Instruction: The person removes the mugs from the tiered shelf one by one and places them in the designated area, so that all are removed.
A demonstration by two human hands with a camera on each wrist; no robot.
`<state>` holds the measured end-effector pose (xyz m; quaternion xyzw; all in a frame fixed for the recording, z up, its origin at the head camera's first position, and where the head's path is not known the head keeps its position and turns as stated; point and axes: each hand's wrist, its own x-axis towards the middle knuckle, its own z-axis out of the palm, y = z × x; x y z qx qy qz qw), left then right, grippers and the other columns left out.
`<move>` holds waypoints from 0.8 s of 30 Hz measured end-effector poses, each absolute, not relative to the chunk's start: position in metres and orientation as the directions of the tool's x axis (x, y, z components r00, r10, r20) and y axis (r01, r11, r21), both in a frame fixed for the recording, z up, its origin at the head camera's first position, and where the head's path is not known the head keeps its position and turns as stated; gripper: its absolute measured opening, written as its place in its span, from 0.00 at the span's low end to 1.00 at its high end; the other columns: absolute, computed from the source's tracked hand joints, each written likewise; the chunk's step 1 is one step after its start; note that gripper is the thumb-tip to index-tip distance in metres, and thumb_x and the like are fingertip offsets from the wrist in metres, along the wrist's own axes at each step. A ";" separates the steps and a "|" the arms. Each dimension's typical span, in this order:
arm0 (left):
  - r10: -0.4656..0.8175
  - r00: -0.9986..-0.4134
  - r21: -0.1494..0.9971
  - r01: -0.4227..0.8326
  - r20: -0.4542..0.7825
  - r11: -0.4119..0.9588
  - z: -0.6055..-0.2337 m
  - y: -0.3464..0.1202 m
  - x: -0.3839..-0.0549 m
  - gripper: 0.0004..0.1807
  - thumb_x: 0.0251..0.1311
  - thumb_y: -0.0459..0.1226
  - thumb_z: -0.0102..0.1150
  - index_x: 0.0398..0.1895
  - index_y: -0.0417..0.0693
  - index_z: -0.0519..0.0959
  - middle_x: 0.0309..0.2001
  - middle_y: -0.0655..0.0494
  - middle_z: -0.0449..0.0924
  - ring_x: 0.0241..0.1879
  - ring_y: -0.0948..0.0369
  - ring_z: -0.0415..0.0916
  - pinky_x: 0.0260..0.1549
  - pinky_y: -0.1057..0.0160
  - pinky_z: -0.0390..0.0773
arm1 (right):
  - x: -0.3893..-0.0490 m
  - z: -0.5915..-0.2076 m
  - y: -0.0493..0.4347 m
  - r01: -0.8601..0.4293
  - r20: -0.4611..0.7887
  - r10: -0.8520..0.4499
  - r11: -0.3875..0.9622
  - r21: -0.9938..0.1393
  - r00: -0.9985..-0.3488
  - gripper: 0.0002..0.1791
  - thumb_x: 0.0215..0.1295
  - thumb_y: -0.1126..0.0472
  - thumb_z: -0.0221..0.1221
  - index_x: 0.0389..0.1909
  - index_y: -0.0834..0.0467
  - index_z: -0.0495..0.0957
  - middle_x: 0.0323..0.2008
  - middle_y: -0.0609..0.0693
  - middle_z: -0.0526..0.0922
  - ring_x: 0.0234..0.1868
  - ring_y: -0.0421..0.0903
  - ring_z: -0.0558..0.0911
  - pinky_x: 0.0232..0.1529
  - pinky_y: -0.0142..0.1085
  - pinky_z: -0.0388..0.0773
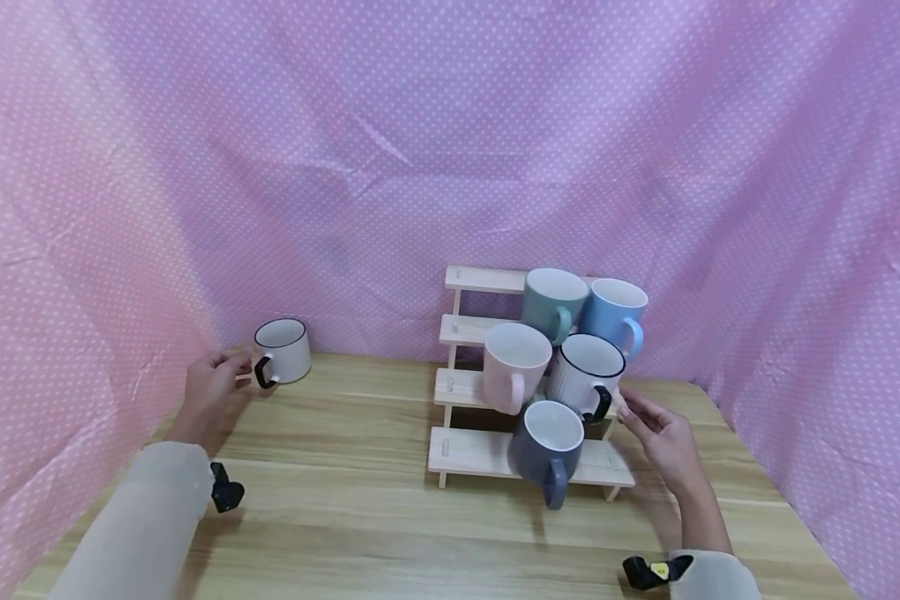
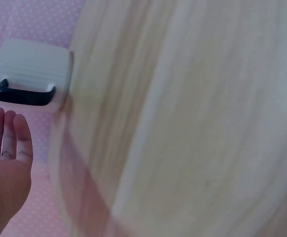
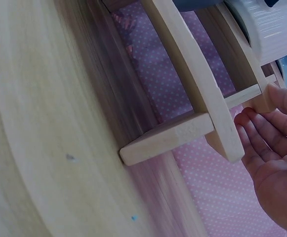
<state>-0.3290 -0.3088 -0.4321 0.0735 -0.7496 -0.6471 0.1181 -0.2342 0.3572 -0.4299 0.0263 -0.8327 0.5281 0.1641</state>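
Observation:
At the left, a white mug with a black rim and black handle stands on the table near the cloth. My left hand is beside its handle, fingers extended; a small gap separates fingertips and mug in the left wrist view. On the right, a stepped wooden display rack carries several mugs. My right hand pinches the right end of one of its shelf boards, thumb against the board and fingers below. Closest to that hand is another white, black-rimmed mug.
Also on the rack are a pink mug, a dark grey mug, a green mug and a blue mug. Pink dotted cloth hangs behind and along both sides of the wooden table.

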 end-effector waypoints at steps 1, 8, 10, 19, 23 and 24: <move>-0.260 -0.961 0.983 0.045 0.091 0.177 -0.429 -0.310 -0.330 0.21 0.75 0.47 0.57 0.52 0.34 0.77 0.42 0.62 0.78 0.45 0.62 0.75 0.45 0.69 0.84 | -0.234 -0.430 0.357 -0.216 0.300 0.131 0.440 -0.872 -0.945 0.27 0.76 0.58 0.59 0.68 0.70 0.71 0.61 0.66 0.78 0.44 0.26 0.83 0.47 0.19 0.78; -0.182 -0.961 0.928 0.133 0.206 0.347 -0.409 -0.314 -0.332 0.25 0.78 0.45 0.51 0.57 0.28 0.74 0.43 0.60 0.80 0.43 0.65 0.77 0.43 0.69 0.85 | -0.233 -0.429 0.356 -0.231 0.314 0.134 0.428 -0.874 -0.940 0.26 0.76 0.58 0.60 0.67 0.70 0.72 0.59 0.56 0.82 0.45 0.27 0.83 0.48 0.19 0.78; -0.165 -0.957 0.915 0.166 0.240 0.368 -0.404 -0.315 -0.332 0.25 0.77 0.44 0.51 0.55 0.26 0.74 0.40 0.61 0.81 0.42 0.67 0.77 0.42 0.69 0.85 | -0.233 -0.429 0.356 -0.235 0.317 0.133 0.428 -0.873 -0.939 0.26 0.76 0.59 0.60 0.67 0.70 0.72 0.59 0.56 0.82 0.45 0.27 0.83 0.48 0.19 0.78; -0.130 -0.949 0.889 0.213 0.286 0.404 -0.387 -0.317 -0.334 0.24 0.77 0.44 0.52 0.54 0.26 0.73 0.37 0.64 0.80 0.37 0.72 0.79 0.40 0.72 0.84 | -0.234 -0.429 0.356 -0.229 0.308 0.127 0.426 -0.875 -0.943 0.26 0.76 0.59 0.59 0.67 0.71 0.71 0.60 0.67 0.79 0.44 0.27 0.83 0.48 0.19 0.78; -0.104 -0.957 0.890 0.209 0.272 0.406 -0.377 -0.313 -0.336 0.25 0.77 0.46 0.52 0.56 0.27 0.73 0.36 0.69 0.79 0.36 0.70 0.81 0.41 0.74 0.83 | -0.233 -0.429 0.356 -0.218 0.298 0.127 0.429 -0.877 -0.946 0.27 0.76 0.58 0.59 0.68 0.70 0.71 0.61 0.66 0.78 0.45 0.26 0.83 0.49 0.19 0.78; -0.097 -0.958 0.891 0.212 0.272 0.402 -0.373 -0.312 -0.337 0.26 0.77 0.46 0.52 0.57 0.27 0.72 0.36 0.70 0.79 0.36 0.69 0.82 0.41 0.74 0.82 | -0.233 -0.429 0.356 -0.218 0.298 0.129 0.429 -0.877 -0.946 0.27 0.76 0.58 0.59 0.68 0.70 0.71 0.61 0.65 0.78 0.45 0.26 0.83 0.49 0.19 0.78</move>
